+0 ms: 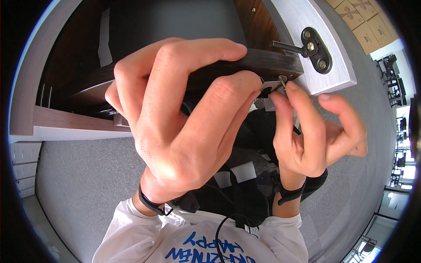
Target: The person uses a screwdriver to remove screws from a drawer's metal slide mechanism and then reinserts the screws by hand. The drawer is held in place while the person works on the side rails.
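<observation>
My left hand is closed over the edge of a dark wooden panel. Its fingertips lie along the panel's upper edge, and another finger or the thumb reaches the underside beside a small metal bracket. Between the thumb and forefinger of my right hand is a thin brass-coloured screw. Its upper end meets the bracket near the panel's right corner; how deep it sits I cannot tell. The panel's left part is largely behind my left hand.
A black hinge plate with a rod is fixed on the pale cabinet side. Behind the panel lies the dark cabinet interior. Grey carpet spreads below, with a white piece near my lap. Cardboard boxes are stacked far right.
</observation>
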Tool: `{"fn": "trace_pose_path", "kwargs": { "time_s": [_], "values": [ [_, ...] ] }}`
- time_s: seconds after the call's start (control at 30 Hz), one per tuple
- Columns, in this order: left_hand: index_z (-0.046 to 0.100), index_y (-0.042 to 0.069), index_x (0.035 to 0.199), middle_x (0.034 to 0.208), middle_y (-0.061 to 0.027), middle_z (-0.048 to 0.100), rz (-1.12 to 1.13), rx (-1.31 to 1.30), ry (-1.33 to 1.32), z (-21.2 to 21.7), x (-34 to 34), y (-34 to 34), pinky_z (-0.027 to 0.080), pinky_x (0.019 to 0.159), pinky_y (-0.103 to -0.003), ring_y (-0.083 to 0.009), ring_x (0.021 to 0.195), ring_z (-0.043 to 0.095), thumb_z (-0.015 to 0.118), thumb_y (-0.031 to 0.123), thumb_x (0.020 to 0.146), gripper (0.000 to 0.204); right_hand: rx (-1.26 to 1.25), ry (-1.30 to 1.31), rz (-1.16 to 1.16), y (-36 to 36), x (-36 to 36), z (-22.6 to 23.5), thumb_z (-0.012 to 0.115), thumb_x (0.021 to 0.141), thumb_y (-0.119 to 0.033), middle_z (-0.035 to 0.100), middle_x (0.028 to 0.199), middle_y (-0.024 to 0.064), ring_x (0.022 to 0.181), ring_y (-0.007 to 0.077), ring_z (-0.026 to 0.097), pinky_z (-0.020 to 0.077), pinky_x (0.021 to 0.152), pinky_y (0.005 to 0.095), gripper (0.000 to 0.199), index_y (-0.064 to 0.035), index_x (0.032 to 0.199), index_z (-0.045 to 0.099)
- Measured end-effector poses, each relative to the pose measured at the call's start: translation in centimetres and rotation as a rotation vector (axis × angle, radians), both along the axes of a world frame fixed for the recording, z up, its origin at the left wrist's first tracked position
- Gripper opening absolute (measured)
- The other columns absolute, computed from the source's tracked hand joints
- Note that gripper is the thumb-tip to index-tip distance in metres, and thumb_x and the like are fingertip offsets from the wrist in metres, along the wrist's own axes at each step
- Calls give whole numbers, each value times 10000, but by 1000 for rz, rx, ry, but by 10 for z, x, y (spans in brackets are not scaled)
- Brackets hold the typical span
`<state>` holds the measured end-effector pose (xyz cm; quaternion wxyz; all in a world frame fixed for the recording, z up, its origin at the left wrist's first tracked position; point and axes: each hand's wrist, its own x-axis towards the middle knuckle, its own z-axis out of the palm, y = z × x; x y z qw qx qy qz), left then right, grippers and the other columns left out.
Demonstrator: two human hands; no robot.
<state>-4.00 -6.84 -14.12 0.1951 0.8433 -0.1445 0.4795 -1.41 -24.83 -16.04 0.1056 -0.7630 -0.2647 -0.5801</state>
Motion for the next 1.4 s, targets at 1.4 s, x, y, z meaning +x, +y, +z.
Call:
{"fn": "trace_pose_path", "kwargs": {
  "time_s": [1.4],
  "values": [
    [766,165,851,1090,-21,720,-9,2,-15,-4,1,0,437,867,-324,-193,1004,580,865,107,652,229,17,18,-55,10,-2,-5,865,724,-40,498,1061,41,979,199,377,373,550,201,190,-85,888,780]
  ]
}}
